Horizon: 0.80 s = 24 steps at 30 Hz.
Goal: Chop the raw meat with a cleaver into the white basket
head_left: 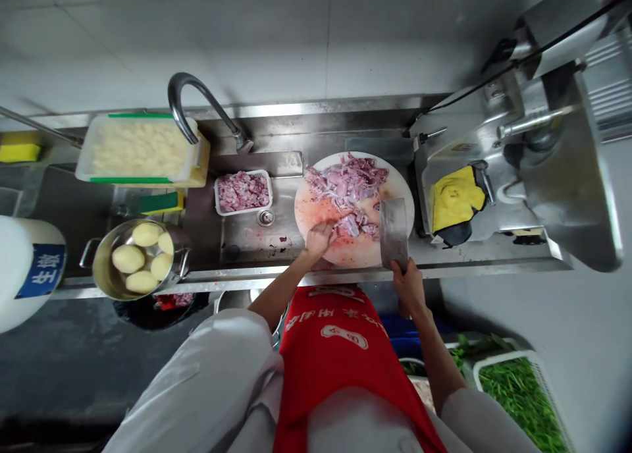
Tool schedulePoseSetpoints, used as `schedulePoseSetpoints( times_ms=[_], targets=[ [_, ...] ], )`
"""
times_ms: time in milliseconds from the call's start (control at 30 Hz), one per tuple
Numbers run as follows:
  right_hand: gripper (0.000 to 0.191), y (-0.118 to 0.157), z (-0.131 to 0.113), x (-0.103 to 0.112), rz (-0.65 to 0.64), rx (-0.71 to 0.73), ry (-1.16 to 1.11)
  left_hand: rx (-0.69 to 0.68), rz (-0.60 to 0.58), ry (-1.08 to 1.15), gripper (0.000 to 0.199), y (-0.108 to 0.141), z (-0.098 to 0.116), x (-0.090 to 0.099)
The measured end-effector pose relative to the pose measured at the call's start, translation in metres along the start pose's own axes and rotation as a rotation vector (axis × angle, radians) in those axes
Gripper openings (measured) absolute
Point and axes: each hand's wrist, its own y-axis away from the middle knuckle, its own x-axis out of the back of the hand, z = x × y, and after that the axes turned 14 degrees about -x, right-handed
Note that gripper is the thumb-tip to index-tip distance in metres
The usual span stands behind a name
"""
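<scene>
The table (257,276) is long and shiny, by a gray wall (276,45), with a round white board (307,208) on it. Pink meat (348,180) lies on the board: a big heap at the back, small bits (349,225) in front.

A white basket (241,212) left of the board is full of cut meat (243,191). Farther left, a metal pot (105,272) has peeled potatoes (128,259) in it, and a box (198,158) with green clips holds pale lumps (141,149).

The left hand (320,239) is at the front left of the board, fingers bent, by the small bits; I cannot tell if they pinch one. The right hand (411,284) has its fingers wrapped around the handle of a big knife (394,232). The blade is over the board's right side.

The board's front comes up to the table's rim. Between the basket and the board, metal shows, with a drain (265,218) and dark specks. On the right, a machine (567,170) stands near the board.
</scene>
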Motion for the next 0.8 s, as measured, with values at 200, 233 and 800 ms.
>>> schedulePoseSetpoints(
  times_ms=[200, 233, 800],
  targets=[
    [0.033, 0.009, -0.014, -0.008, -0.032, 0.013, 0.024, 0.180, 0.213, -0.006, 0.021, 0.030, 0.006, 0.000],
    [0.032, 0.010, -0.016, -0.009, -0.040, 0.011, 0.028, 0.209, 0.258, 0.014, 0.019, 0.032, 0.007, -0.002],
    [0.039, 0.023, -0.019, -0.023, -0.021, 0.047, 0.130, 1.168, 1.045, 1.206, 0.045, 0.034, -0.030, 0.020]
  ],
)
